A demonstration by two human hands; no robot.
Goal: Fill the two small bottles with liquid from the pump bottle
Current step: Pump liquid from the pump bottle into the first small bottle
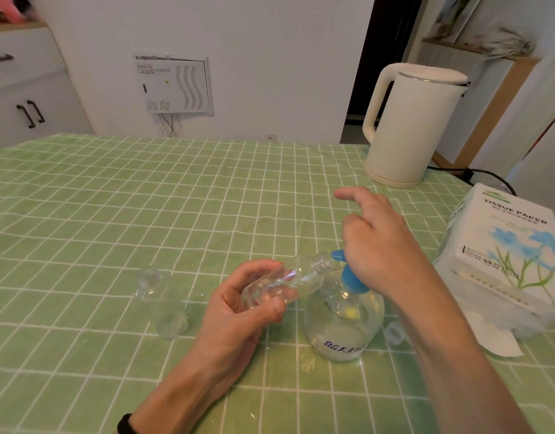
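Note:
My left hand (238, 305) grips a small clear bottle (288, 280), tilted with its open neck up against the blue nozzle of the pump bottle (341, 324). The pump bottle is clear and round, with a blue pump head, and stands on the green checked tablecloth (113, 214). My right hand (373, 239) rests on the pump head with its palm, index finger stretched out, the other fingers loosely bent. A second small clear bottle (160, 302) lies on the cloth to the left, its open neck pointing away from me.
A cream electric kettle (410, 126) stands at the back right, its black cord trailing right. A pack of tissue paper (504, 252) lies right of the pump bottle. White cabinets and a wall are behind the table.

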